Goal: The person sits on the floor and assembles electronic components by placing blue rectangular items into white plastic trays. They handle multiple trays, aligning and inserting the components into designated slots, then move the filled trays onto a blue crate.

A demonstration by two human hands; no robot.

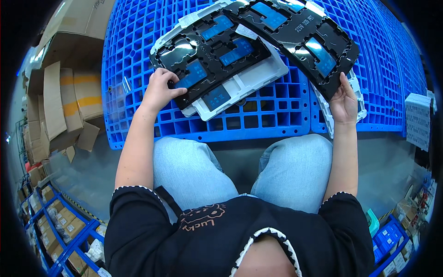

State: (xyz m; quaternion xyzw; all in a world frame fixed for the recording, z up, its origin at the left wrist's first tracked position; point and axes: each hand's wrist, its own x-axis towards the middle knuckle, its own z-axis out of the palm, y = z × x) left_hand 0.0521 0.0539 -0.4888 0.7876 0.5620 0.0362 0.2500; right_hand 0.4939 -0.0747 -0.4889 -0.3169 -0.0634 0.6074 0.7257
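Note:
Two black moulded trays lie side by side, each with several flat, blue L-shaped pieces in its recesses. My left hand (161,90) is closed on the near left corner of the left black tray (203,57), its thumb beside a blue piece (197,70). My right hand (344,102) grips the near right edge of the right black tray (295,34), thumb on the rim and fingers partly hidden beneath. Under the left tray a white tray (278,69) sticks out, with another blue piece (216,98) showing in it. A second white tray (357,99) shows below the right one.
Everything rests on blue plastic grid pallets (272,131). An opened cardboard box (69,92) stands at the left. A grey-white stack (418,121) is at the right edge. Blue shelving (69,249) with boxes is at lower left, and a blue bin (387,237) at lower right.

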